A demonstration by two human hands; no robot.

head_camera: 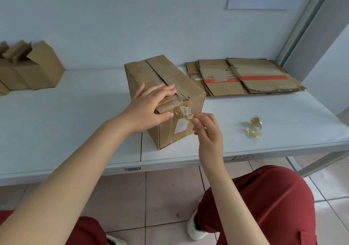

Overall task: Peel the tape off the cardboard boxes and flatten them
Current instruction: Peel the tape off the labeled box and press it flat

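A closed brown cardboard box [151, 74] stands on the white shelf [75, 116], its torn near top edge facing me. My left hand [151, 103] lies over that near top edge, fingers straight on the top, thumb pressed on the front face. My right hand [205, 127] pinches a strip of clear tape [186, 113] that is partly pulled off the front face, just above a white label [181, 125].
Flattened cardboard boxes [245, 76] are stacked at the back right of the shelf. Two crumpled wads of yellowish tape [255, 126] lie right of the box. Unflattened boxes [32, 69] stand at the far left. A metal shelf post [302, 27] rises at right.
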